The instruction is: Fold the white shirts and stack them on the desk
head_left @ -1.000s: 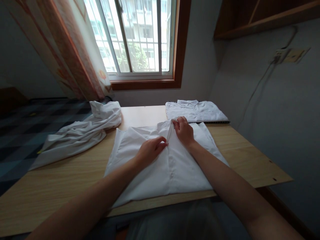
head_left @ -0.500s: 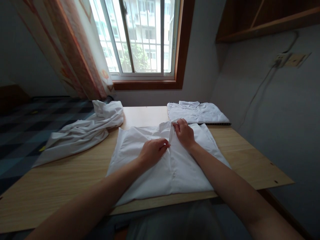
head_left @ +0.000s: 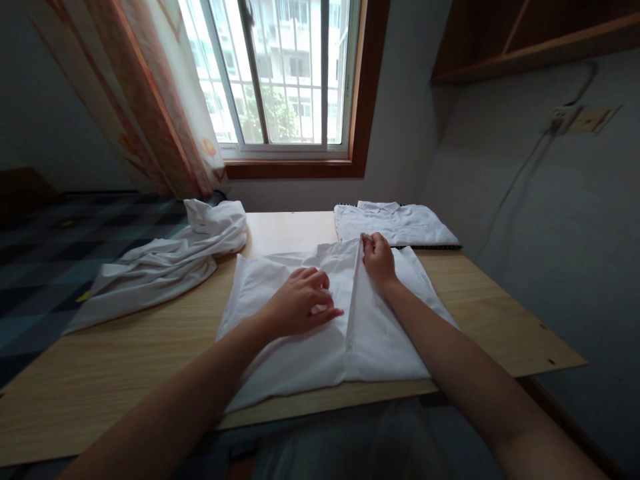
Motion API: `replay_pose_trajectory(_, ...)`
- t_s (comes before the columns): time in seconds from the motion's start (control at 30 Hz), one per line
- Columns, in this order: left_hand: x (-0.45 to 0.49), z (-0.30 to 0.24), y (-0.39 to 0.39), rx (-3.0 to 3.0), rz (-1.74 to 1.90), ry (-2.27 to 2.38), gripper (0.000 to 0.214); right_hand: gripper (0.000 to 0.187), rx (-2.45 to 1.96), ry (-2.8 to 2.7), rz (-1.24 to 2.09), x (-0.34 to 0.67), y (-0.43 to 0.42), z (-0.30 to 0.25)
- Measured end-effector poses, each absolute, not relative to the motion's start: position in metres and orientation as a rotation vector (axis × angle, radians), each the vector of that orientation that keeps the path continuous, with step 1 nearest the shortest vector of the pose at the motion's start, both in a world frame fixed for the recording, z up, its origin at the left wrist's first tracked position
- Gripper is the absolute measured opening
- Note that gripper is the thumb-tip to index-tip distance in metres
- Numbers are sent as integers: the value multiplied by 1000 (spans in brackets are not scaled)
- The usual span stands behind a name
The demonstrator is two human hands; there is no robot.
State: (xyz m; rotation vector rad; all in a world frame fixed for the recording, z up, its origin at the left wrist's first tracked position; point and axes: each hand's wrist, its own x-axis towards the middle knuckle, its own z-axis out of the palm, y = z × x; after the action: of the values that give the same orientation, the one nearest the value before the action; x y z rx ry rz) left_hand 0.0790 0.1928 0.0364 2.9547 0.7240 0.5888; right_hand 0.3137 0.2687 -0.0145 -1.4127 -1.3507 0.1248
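A white shirt [head_left: 310, 363] lies spread on the wooden board in front of me, with its button strip running up the middle. My right hand [head_left: 379, 260] pinches the far end of that strip and lifts the cloth a little into a ridge. Over the shirt's left half is my left hand [head_left: 305, 303], its thumb and fingers apart with nothing between them. Whether its fingertips touch the cloth I cannot tell.
Behind on the right, a folded white shirt [head_left: 395, 225] rests on a dark-edged spiral item. Crumpled white cloth [head_left: 185, 257] lies at the left, across the edge of the wooden board [head_left: 125, 360] and the checked bed cover [head_left: 100, 230].
My left hand has let go of the strip, opened and drawn back left. My right hand has shifted slightly right and away from me, pulling the strip straighter.
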Motion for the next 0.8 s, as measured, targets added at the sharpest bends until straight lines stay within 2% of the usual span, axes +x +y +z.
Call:
replay_pose_trajectory(0.17,88,39,169,2785,390,404,23,32,-1387,-1286,219,315,270,-14)
replay_pose_trajectory(0.3,87,37,162,2635,298,572,24,32,-1410,-1164,276,323,275,-12)
replay_pose_trajectory(0.53,95,33,161,2470,366,868,24,31,-1405,-1057,316,333,277,-10)
replay_pose_trajectory(0.8,102,25,163,2226,453,897,27,30,-1405,-1081,323,329,274,-8)
